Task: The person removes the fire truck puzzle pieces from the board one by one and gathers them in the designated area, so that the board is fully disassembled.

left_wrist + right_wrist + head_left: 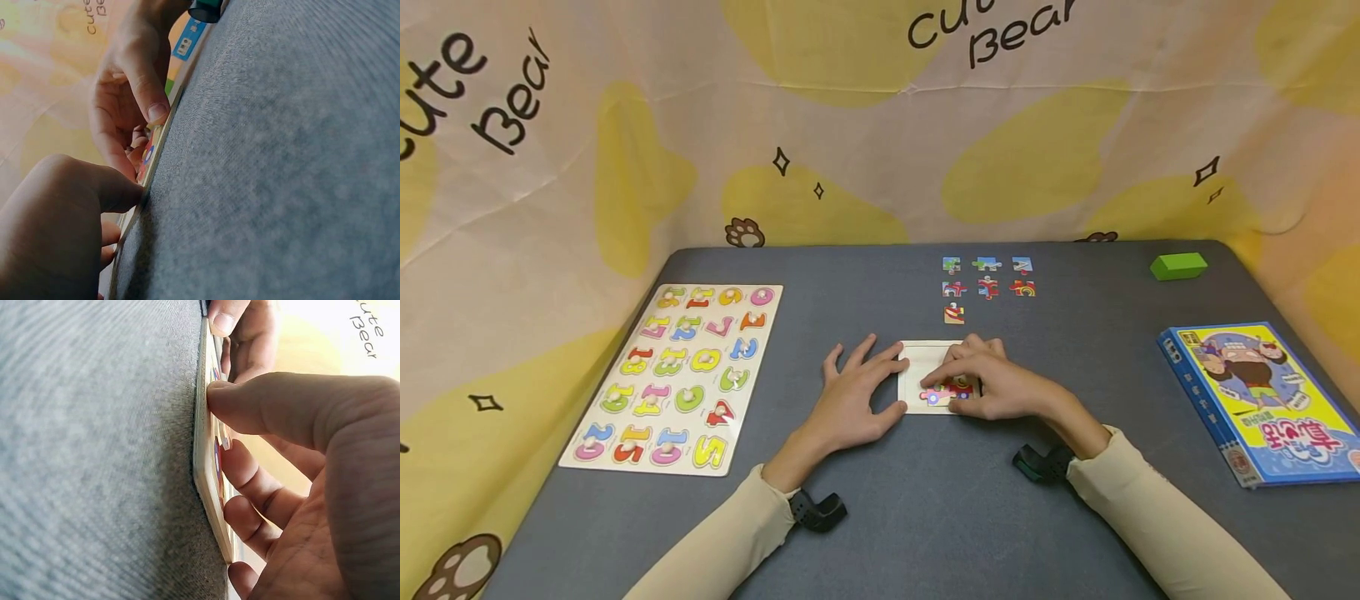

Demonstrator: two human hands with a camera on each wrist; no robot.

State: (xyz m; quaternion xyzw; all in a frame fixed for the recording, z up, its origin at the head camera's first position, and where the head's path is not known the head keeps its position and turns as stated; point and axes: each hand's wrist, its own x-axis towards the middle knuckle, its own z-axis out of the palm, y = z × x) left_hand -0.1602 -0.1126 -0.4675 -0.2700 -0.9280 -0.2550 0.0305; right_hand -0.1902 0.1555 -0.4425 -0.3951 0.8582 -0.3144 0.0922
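A small white-framed puzzle board [920, 354] lies flat on the grey table, with several joined pieces [934, 397] showing a colourful vehicle at its lower side. My left hand [855, 400] spreads its fingers at the board's left edge, thumb at the near corner. Over the board's right part, my right hand [992, 385] has its thumb and fingers bent down. In the right wrist view, a jigsaw piece [227, 443] stands slightly raised between the right thumb and fingers, which pinch it. The right hand hides much of the picture.
Several loose jigsaw pieces [988, 288] lie in rows behind the board. To the left is a number peg board [672, 379]. A blue and yellow box [1262, 404] lies at the right, with a green block [1178, 267] behind it. A patterned cloth [850, 125] hangs beyond the table.
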